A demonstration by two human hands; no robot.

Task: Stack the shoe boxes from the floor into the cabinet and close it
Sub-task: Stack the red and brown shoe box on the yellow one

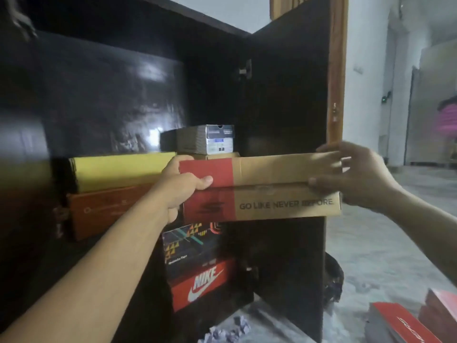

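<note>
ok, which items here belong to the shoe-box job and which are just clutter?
Job:
- red-and-brown box, held by left hand and right hand
- cabinet, its open door
- stacked boxes inside
- red boxes on floor

Clutter:
- crumpled paper
- dark bag

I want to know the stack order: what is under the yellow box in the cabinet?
Directly under the yellow box lies an orange box, with faint lettering on its side. What the orange box rests on cannot be seen; the cabinet is dark there and the left hand hides their right ends.

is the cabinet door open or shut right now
Open: the cabinet door stands swung out to the right, leaving the stacked boxes inside in view.
</note>
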